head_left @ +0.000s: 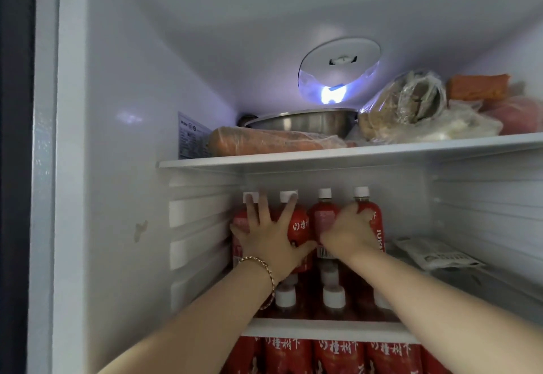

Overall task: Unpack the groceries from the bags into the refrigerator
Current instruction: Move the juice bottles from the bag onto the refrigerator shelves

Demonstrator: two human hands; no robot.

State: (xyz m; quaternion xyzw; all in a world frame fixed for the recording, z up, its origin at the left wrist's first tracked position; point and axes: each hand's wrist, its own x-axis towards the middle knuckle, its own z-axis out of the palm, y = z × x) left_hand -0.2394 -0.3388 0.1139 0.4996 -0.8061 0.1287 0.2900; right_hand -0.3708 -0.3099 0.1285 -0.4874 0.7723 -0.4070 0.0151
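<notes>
Head view: left grip (264,235) splays flat on the red bottles (323,215) crowding the middle shelf (323,329); right grip (349,231) curls round the end bottle (377,220). A hard shove could topple neighbours off the front edge.

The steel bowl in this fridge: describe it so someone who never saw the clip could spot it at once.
Look at the top shelf of the open refrigerator, just under the ceiling light. The steel bowl sits at the back, behind a wrapped carrot and left of the bagged food. Unlike its plastic-wrapped neighbours, it is bare, shiny metal.
</notes>
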